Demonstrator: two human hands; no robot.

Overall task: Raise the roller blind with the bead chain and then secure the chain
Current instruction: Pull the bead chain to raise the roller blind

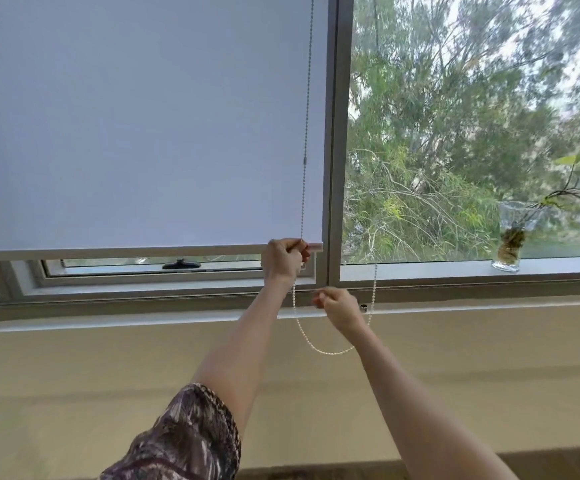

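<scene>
A pale grey roller blind [136, 126] covers most of the left window pane, with its bottom bar [115, 252] a little above the sill. The white bead chain [305, 133] hangs down the blind's right edge. My left hand [283, 259] is shut on the chain at the bar's right end. Below it the chain drops in a slack loop [330, 351] against the wall and rises on the right side. My right hand [338, 306] is lower, at sill height, with its fingers pinched; whether the chain is between them I cannot tell.
A grey window mullion [337, 133] stands just right of the blind. A black window latch [181, 264] shows under the bar. A glass vase [510, 237] with a plant cutting stands on the sill at the right. Beige wall [108, 375] lies below the window.
</scene>
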